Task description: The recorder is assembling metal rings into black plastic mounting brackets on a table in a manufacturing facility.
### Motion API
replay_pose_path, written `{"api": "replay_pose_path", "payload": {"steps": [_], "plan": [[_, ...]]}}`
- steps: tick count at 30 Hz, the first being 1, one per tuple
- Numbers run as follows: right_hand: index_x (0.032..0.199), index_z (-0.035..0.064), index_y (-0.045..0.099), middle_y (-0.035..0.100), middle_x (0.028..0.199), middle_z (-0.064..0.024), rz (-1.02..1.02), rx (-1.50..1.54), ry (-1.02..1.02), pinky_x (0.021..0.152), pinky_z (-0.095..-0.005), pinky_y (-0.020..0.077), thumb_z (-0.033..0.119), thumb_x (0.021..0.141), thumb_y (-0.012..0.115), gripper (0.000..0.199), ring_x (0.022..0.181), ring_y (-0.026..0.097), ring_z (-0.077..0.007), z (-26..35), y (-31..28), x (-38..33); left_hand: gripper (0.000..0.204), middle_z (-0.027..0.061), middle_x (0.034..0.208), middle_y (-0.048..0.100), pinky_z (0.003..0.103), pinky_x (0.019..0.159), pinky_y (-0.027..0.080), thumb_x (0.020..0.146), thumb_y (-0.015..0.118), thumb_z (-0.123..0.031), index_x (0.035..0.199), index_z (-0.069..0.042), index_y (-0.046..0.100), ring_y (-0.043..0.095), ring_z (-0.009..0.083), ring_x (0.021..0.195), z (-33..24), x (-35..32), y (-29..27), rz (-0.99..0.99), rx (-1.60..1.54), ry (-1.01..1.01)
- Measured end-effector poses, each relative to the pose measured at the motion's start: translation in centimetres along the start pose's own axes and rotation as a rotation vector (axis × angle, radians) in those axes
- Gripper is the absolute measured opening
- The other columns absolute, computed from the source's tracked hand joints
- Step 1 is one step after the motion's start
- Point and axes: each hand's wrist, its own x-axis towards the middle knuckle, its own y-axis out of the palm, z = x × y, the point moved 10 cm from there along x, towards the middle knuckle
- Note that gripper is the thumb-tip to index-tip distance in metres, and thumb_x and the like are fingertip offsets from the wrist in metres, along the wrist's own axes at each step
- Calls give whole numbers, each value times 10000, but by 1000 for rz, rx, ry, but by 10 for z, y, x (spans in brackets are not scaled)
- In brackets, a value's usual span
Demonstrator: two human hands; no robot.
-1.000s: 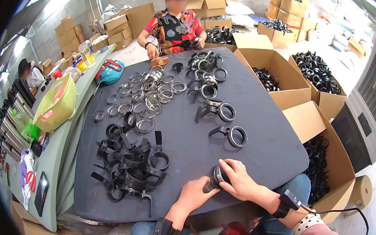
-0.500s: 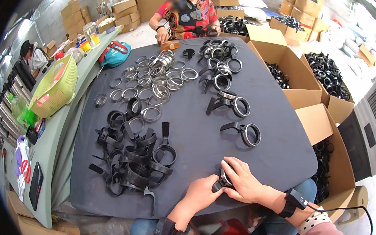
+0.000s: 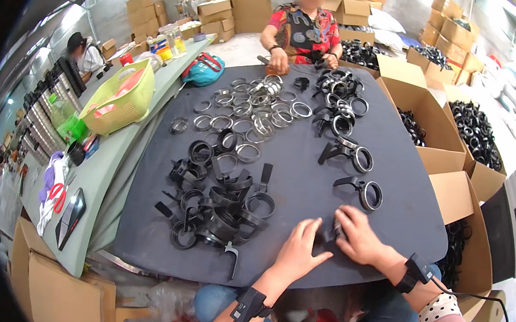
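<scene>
My right hand (image 3: 358,236) and my left hand (image 3: 300,251) meet at the near edge of a dark grey table (image 3: 306,185), together closed around a small black ring-shaped clamp part (image 3: 330,233) that is mostly hidden by the fingers. A finished black clamp with a metal ring (image 3: 366,192) lies just beyond my right hand, and another (image 3: 354,155) lies farther back. A heap of black clamp parts (image 3: 216,204) sits to the left of my left hand. Loose metal rings (image 3: 246,122) are spread across the far half of the table.
A person in a red patterned shirt (image 3: 302,30) works at the far end of the table. Open cardboard boxes with black parts (image 3: 444,127) stand to the right. On the left, a green bench (image 3: 113,164) carries a yellow basket (image 3: 121,97), scissors and a phone.
The view has tilted downward and my hands sit nearer the table's front edge. Both hands still work the same black part, the left now lower and more spread.
</scene>
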Motion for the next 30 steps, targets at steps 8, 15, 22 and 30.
{"api": "replay_pose_path", "payload": {"steps": [8, 15, 22, 30], "plan": [[1275, 17, 517, 488, 1323, -185, -113, -58, -91, 963, -441, 442, 83, 755, 689, 552, 1218, 494, -367, 29, 3, 74, 523, 156, 1181, 538, 416, 888, 498, 751, 772, -154, 1197, -63, 515, 563, 336, 1051, -35, -33, -48, -452, 123, 323], [1088, -19, 549, 591, 995, -174, 77, 559, -138, 784, -409, 483, 114, 774, 700, 373, 909, 572, -353, 71, 94, 110, 444, 160, 1085, 530, 416, 836, 472, 732, 779, -146, 1075, -45, 514, 537, 327, 1002, -30, -46, -72, -615, 75, 371], [991, -19, 605, 582, 920, -72, 124, 655, 158, 662, -277, 479, 89, 857, 699, 196, 752, 567, -120, 49, 41, 76, 560, 208, 1245, 466, 461, 919, 433, 774, 747, -195, 1226, -9, 473, 492, 388, 1102, -10, -41, -87, -614, 159, 184], [1090, -48, 597, 607, 1057, -20, 156, 1400, 482, 780, -286, 486, 114, 930, 606, 228, 819, 575, -108, 1, 71, 45, 874, 208, 1313, 420, 479, 1003, 410, 632, 873, -208, 1351, -45, 403, 443, 406, 1195, 1, -13, -73, -463, 238, 47]]}}
